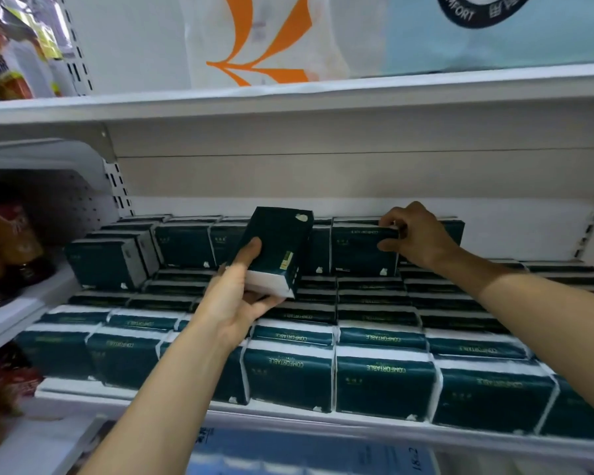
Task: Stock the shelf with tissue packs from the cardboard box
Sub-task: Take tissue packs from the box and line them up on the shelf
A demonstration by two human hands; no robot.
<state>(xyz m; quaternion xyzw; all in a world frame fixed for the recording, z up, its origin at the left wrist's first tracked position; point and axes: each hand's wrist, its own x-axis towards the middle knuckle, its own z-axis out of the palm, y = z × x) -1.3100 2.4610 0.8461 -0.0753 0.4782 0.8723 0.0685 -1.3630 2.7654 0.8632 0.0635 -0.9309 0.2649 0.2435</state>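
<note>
Held pack (275, 250): gripped in left hand (235, 299), thumb on its face, fingers curled beneath.
Upright pack (364, 250): top edge pinched by right hand (415, 236), back row.
Shelf (220, 411): nearly full.
Risk: squeezing in could topple neighbours.

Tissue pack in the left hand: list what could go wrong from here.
1. The left hand grips the tissue pack only by its lower end, tilted above the stocked rows; it could slip and knock them askew.
2. The right hand pinches the top edge of an upright pack in the raised back row; tugging it could tip its neighbours forward.
3. The front packs stand at the shelf lip; a forearm brushing them might push one off.
</note>
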